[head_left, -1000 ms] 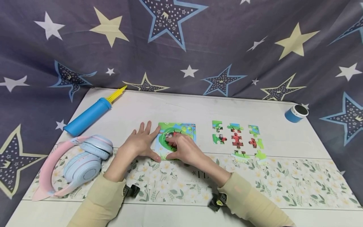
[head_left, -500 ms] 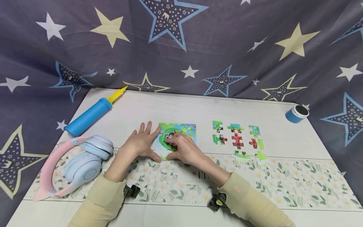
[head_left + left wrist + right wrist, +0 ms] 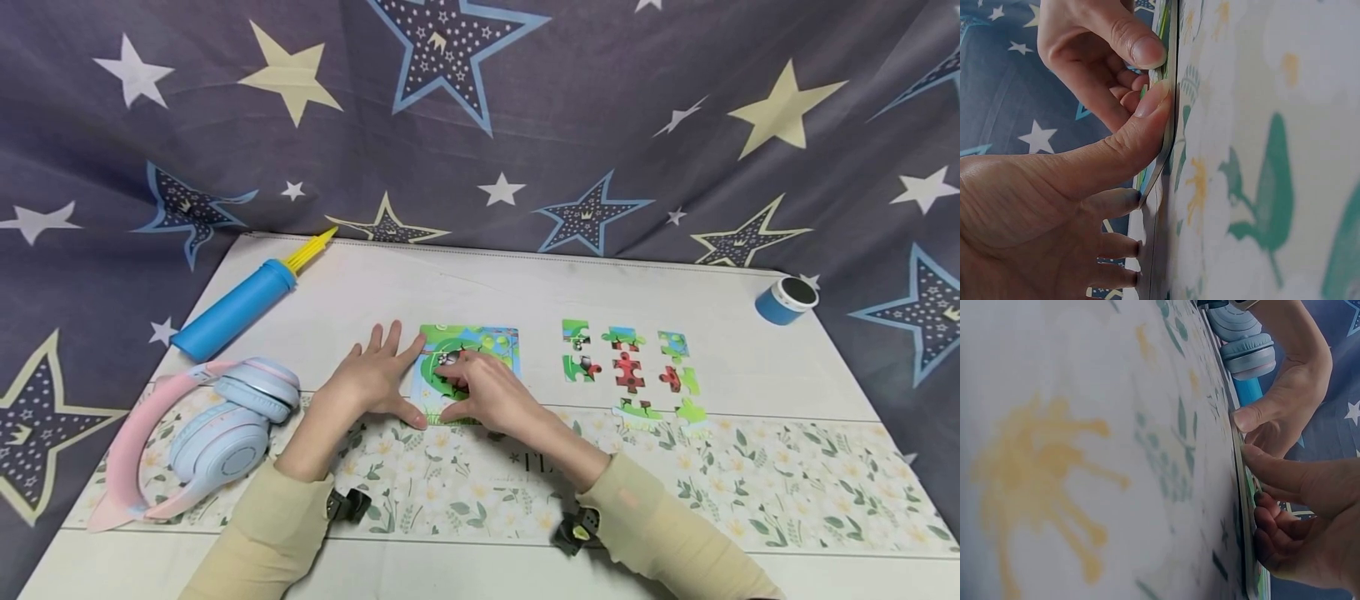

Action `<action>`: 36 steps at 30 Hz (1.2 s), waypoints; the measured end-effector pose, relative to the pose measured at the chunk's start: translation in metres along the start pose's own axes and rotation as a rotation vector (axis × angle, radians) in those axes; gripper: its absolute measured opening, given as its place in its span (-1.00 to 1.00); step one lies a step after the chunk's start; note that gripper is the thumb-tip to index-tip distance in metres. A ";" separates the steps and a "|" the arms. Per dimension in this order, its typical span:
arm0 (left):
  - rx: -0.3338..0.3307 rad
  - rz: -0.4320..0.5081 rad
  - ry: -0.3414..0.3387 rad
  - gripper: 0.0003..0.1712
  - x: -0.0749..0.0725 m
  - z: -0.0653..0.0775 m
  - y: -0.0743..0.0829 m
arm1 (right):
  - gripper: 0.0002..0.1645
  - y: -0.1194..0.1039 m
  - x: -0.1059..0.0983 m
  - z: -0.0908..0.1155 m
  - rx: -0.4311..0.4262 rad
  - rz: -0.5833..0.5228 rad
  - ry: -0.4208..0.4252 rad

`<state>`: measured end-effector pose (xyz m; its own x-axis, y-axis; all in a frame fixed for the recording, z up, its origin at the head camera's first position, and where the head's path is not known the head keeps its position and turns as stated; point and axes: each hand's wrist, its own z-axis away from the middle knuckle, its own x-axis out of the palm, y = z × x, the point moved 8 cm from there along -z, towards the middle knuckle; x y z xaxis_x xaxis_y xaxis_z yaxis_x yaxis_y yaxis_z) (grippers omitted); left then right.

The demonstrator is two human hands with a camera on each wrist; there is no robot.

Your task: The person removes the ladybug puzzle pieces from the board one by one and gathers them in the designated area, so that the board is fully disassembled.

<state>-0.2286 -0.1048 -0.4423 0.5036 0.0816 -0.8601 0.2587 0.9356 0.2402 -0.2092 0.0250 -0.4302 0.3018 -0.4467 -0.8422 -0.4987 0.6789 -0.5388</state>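
Note:
A square puzzle board [image 3: 506, 340] with a ladybug picture lies at the middle of the table in the head view. My left hand [image 3: 371, 379] lies along its left side with spread fingers, the index finger at the upper corner and the thumb at the lower one. Over the board, my right hand [image 3: 491, 396] has its thumb and index finger around a puzzle piece [image 3: 433, 407] at the lower left; much of that piece is hidden. In the right wrist view its other fingers [image 3: 1269, 525] are curled. Several loose pieces [image 3: 628, 372] lie in rough rows to the right.
Pink and blue headphones [image 3: 225, 450] lie left of the left forearm. Behind them is a blue hand pump [image 3: 232, 308] with a yellow nozzle. A small blue jar [image 3: 780, 304] stands at the far right. A star-patterned curtain [image 3: 480, 183] hangs behind the table.

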 end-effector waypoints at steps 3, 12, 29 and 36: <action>0.001 0.001 0.002 0.51 0.000 0.001 0.000 | -0.24 0.001 -0.001 0.001 -0.011 0.012 -0.003; 0.003 0.016 0.005 0.52 -0.001 0.002 0.000 | -0.28 0.012 -0.016 0.009 -0.075 -0.003 0.042; 0.013 0.017 0.018 0.52 -0.002 0.004 0.001 | -0.24 0.065 -0.053 0.053 -0.033 -0.084 0.095; 0.011 0.022 0.021 0.51 -0.003 0.004 0.001 | -0.27 0.089 -0.067 0.076 -0.014 -0.034 0.123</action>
<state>-0.2264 -0.1052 -0.4379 0.4917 0.1095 -0.8638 0.2567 0.9298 0.2639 -0.2124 0.1593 -0.4235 0.2171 -0.5381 -0.8145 -0.5018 0.6541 -0.5659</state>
